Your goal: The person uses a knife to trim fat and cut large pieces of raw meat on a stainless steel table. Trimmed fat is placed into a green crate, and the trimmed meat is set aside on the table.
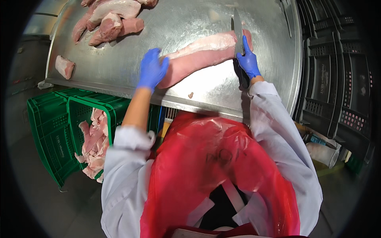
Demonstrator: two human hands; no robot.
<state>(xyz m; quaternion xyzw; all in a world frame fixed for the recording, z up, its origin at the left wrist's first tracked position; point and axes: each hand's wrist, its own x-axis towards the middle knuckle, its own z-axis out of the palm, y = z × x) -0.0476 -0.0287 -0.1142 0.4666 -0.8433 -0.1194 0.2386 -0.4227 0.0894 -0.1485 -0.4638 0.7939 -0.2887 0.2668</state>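
A long pink pork loin point(202, 55) with a pale fat strip lies across the steel table. My left hand point(153, 69), in a blue glove, rests at its left end with the fingers apart and the thumb toward the meat. In my gloved right hand point(248, 63) is a knife point(238, 29), its blade pointing away from me and the index finger stretched along it. The blade crosses the loin near its right end, where a small part of the meat point(247, 36) shows beyond it. How deep the blade sits I cannot tell.
Several meat pieces point(113, 25) are heaped at the table's far left; one small chunk point(64, 67) lies near the left edge. A scrap point(191, 95) is near the front edge of the steel table point(274, 91). Below stands a green crate point(71, 131) with trimmings. Black crates point(323, 79) line the right.
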